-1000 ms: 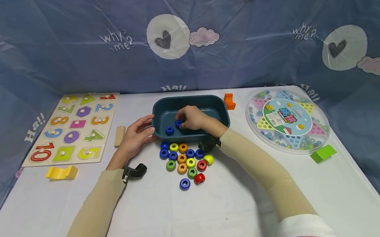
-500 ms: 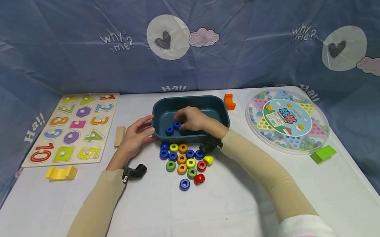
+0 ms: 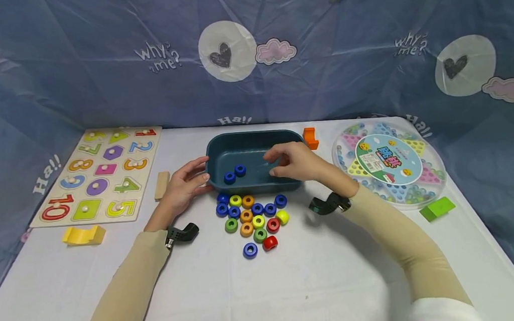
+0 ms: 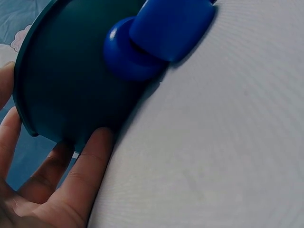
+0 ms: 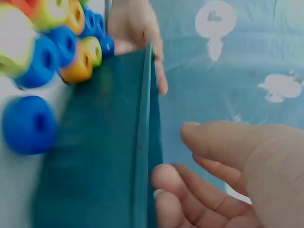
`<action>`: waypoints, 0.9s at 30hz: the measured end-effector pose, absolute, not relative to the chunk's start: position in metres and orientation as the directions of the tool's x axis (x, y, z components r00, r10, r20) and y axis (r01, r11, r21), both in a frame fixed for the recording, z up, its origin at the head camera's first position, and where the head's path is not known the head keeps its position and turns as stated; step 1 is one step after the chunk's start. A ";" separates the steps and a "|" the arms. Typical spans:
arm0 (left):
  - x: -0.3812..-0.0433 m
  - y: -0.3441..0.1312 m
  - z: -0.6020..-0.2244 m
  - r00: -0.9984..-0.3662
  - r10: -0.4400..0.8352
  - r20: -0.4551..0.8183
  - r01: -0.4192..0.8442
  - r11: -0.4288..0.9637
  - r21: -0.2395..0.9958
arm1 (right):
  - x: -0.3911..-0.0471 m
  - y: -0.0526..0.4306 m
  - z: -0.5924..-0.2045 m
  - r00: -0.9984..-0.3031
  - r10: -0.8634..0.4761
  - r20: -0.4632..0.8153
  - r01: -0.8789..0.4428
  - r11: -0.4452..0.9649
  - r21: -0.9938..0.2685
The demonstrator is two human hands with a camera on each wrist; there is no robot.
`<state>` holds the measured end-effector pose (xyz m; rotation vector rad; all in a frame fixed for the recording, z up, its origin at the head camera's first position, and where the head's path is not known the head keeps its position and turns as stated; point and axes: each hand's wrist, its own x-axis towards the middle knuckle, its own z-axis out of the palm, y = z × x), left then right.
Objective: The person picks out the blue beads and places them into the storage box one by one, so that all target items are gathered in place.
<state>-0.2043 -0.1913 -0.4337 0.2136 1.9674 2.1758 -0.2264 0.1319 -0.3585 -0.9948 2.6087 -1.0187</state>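
A dark teal tub stands at the back middle of the table, and two blue beads lie inside it towards the left. My left hand rests against the tub's left end, fingers spread along its wall; the left wrist view shows the fingertips touching it. Over the tub's right half is my right hand, its thumb and fingers apart with nothing between them. In front of the tub lies a loose group of ring-shaped beads in blue, yellow, orange, green and red.
A wooden number puzzle and a yellow block lie at left. A wooden strip is beside my left hand. An orange block, a round marble game box and a green block are at right. Patterned cloth hangs behind.
My right hand has let go of a blue bead beside another in the tub and moved right. A blue bead in front, hidden before, now shows. My left hand has stayed put.
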 end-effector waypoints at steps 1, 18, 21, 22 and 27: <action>-0.204 -0.191 -0.434 -0.970 0.244 -0.027 -0.051 -0.094 0.994 | -0.218 0.140 -0.358 -0.759 -0.643 0.107 -0.539 0.527 -0.657; -0.205 -0.190 -0.436 -0.970 0.240 -0.038 -0.057 -0.070 0.996 | -0.150 0.168 -0.413 -0.745 -0.648 0.161 -0.606 0.556 -0.568; -0.205 -0.189 -0.435 -0.968 0.249 -0.022 -0.044 -0.084 0.996 | -0.151 0.166 -0.422 -0.755 -0.629 0.184 -0.602 0.556 -0.573; -0.204 -0.189 -0.435 -0.967 0.252 -0.017 -0.040 -0.088 0.995 | -0.152 0.166 -0.424 -0.761 -0.619 0.194 -0.598 0.554 -0.579; -0.204 -0.191 -0.435 -0.966 0.259 -0.006 -0.031 -0.092 0.995 | -0.155 0.165 -0.431 -0.790 -0.571 0.223 -0.568 0.548 -0.614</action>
